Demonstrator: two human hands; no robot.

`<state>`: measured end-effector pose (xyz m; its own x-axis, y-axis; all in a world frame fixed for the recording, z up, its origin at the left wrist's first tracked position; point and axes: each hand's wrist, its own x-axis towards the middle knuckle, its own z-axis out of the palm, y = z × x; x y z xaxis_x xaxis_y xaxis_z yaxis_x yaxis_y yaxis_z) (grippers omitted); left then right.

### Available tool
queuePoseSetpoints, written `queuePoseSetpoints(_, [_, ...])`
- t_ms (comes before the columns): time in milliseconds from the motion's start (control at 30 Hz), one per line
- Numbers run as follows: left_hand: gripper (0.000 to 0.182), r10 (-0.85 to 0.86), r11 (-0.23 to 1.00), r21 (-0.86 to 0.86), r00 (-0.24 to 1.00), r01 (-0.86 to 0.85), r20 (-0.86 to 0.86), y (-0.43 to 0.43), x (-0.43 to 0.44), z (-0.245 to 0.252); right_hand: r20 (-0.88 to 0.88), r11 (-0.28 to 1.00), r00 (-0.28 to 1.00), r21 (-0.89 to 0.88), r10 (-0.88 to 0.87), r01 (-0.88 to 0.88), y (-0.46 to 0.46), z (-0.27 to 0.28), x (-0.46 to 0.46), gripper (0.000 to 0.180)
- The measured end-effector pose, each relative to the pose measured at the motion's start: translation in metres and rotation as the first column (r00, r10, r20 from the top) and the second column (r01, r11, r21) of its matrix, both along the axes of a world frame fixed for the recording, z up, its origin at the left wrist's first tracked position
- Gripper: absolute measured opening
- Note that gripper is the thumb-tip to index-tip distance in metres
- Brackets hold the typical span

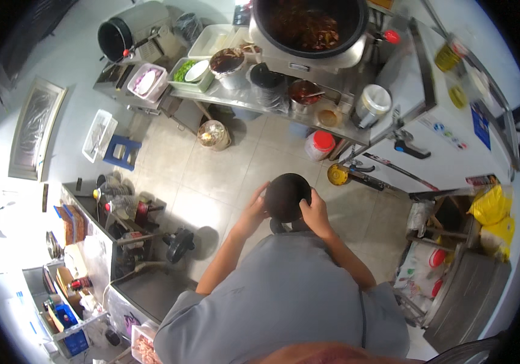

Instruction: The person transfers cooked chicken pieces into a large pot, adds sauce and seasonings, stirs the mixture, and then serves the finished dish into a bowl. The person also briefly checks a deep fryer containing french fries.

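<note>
A round black bowl or small pot (287, 197) is held in front of my body, between both hands. My left hand (255, 209) grips its left side. On the right side, my right hand (316, 212) holds the rim with the thumb laid over it. What the vessel holds is too dark to tell. Ahead of me, on a steel counter, stand a large cooker pot (319, 29) with dark red-brown food, a pot of red sauce with a spoon (303, 93) and a white tub of dark sauce (228, 63).
A bin (214, 135) stands on the tiled floor ahead, near a red-lidded jar (321, 144). A blue stool (122, 152) and a black fan (179, 245) are at left. White fridge doors (442, 141) and a rack with yellow bags (492, 204) stand at right.
</note>
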<state>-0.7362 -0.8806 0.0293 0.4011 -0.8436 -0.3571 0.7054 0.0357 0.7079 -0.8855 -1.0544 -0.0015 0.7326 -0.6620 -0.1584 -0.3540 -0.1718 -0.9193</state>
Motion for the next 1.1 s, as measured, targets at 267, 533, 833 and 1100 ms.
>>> queuePoseSetpoints(267, [0.076, 0.15, 0.959, 0.194, 0.952, -0.205, 0.266, -0.026, 0.111, -0.002, 0.015, 0.939, 0.94, -0.063, 0.34, -0.339, -0.076, -0.018, 0.17, 0.029])
queuePoseSetpoints(533, [0.068, 0.716, 0.696, 0.045, 0.697, -0.717, 0.036, -0.003, 0.184, -0.02, 0.121, 0.87, 0.864, -0.005, 0.489, -0.492, -0.125, 0.004, 0.368, 0.032])
queuePoseSetpoints(833, [0.039, 0.745, 0.666, 0.12, 0.648, -0.736, -0.159, 0.044, 0.275, -0.08, -0.354, 0.856, 0.924, -0.513, -0.142, -0.065, -0.216, -0.004, 0.593, 0.037])
queuePoseSetpoints(1100, [0.035, 0.732, 0.676, 0.178, 0.621, -0.715, -0.281, 0.101, 0.433, -0.068, -0.678, 0.933, 0.699, -0.357, -0.225, -0.046, -0.274, -0.05, 0.662, 0.063])
